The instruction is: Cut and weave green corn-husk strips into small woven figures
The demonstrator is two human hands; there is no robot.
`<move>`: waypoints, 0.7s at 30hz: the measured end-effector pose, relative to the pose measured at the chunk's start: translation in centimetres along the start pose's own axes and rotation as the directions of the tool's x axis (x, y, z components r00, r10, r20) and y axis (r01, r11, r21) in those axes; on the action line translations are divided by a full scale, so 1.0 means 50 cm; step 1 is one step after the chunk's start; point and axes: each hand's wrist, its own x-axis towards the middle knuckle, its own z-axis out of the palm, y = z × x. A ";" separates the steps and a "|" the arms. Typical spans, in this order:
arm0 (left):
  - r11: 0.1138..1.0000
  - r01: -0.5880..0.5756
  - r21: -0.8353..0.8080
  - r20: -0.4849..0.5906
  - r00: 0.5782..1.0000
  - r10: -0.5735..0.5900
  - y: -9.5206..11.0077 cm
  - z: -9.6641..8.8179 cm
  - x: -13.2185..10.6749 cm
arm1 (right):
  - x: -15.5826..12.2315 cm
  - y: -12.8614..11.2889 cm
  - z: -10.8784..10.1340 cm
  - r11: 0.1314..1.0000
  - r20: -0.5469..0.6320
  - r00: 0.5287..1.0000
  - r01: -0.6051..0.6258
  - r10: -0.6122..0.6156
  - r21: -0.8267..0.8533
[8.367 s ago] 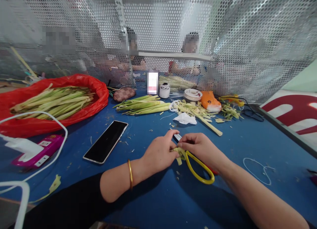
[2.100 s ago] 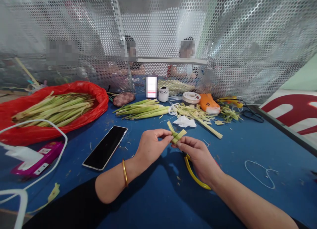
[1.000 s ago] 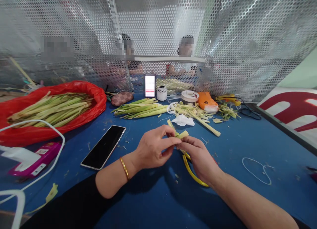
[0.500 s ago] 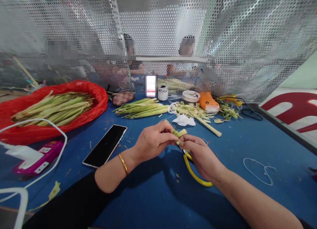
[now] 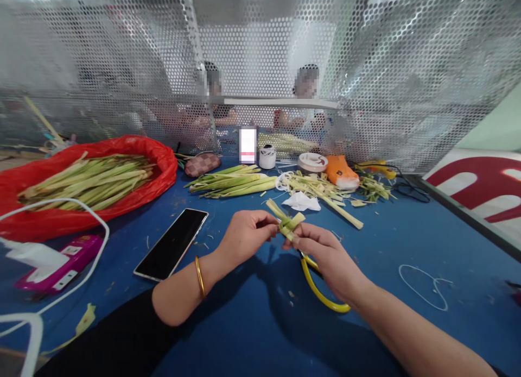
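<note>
Both my hands meet over the blue table (image 5: 252, 333) and pinch a small folded piece of pale green leaf strip (image 5: 286, 221). My left hand (image 5: 244, 238), with a gold bangle on its wrist, grips the strip's left side between thumb and fingers. My right hand (image 5: 325, 252) grips its right side. Yellow-handled scissors (image 5: 321, 295) lie on the table just under my right hand, partly hidden by it.
A black phone (image 5: 171, 243) lies left of my hands. A red bag (image 5: 163, 159) holds green leaf strips; more strips (image 5: 232, 180) and trimmings (image 5: 321, 189) lie behind. A pink charger (image 5: 61, 257) with white cable sits at left. A perforated metal screen (image 5: 366, 67) backs the table; people sit beyond it.
Earlier both hands worked low at the scissors. They have since lifted the leaf piece off the table and kept folding it; in the last second it shifted only slightly.
</note>
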 end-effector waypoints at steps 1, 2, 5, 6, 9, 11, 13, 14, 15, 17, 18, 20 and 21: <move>0.999 -0.003 0.053 -0.031 1.000 0.004 -0.001 -0.001 0.000 | 0.000 0.000 0.000 1.000 0.007 1.000 0.000 0.000 0.005; 0.993 -0.014 0.121 -0.064 0.998 0.022 -0.002 -0.001 0.000 | 0.000 0.000 0.001 1.000 0.006 1.000 0.000 0.000 0.015; 0.938 -0.092 0.335 -0.133 0.981 0.144 -0.003 0.002 -0.005 | 0.000 0.004 0.001 0.999 -0.034 0.999 0.004 -0.003 0.050; 0.921 -0.120 0.372 -0.157 0.969 0.189 -0.003 0.004 -0.007 | 0.000 0.005 0.001 0.998 -0.054 0.999 0.010 -0.007 0.060; 0.912 -0.185 0.367 -0.310 0.900 0.308 0.001 0.015 -0.018 | 0.001 0.012 0.001 0.997 -0.101 0.994 0.044 -0.037 0.068; 0.926 -0.204 0.318 -0.407 0.853 0.327 0.005 0.024 -0.027 | 0.003 0.017 0.002 0.995 -0.129 0.989 0.082 -0.075 0.052; 0.965 -0.165 0.202 -0.359 0.905 0.230 0.008 0.035 -0.037 | 0.005 0.023 0.003 0.991 -0.162 0.978 0.133 -0.130 0.005; 0.989 -0.098 0.111 -0.295 0.947 0.127 0.010 0.039 -0.041 | 0.005 0.026 0.004 0.987 -0.179 0.970 0.160 -0.162 -0.025; 1.000 -0.010 0.020 -0.217 0.976 0.014 0.011 0.044 -0.044 | 0.006 0.030 0.005 0.982 -0.195 0.962 0.183 -0.189 -0.053; 0.983 0.140 -0.121 -0.090 0.984 -0.151 0.012 0.051 -0.048 | 0.006 0.037 0.008 0.973 -0.223 0.948 0.211 -0.228 -0.095; 0.968 0.177 -0.181 -0.060 0.980 -0.190 0.013 0.054 -0.048 | 0.005 0.040 0.009 0.971 -0.232 0.944 0.215 -0.234 -0.103; 0.935 0.177 -0.306 -0.056 0.978 -0.203 0.013 0.058 -0.047 | 0.004 0.047 0.014 0.974 -0.235 0.946 0.203 -0.222 -0.103; 0.911 0.166 -0.378 -0.065 0.977 -0.205 0.013 0.060 -0.046 | 0.003 0.050 0.016 0.976 -0.225 0.951 0.193 -0.211 -0.099</move>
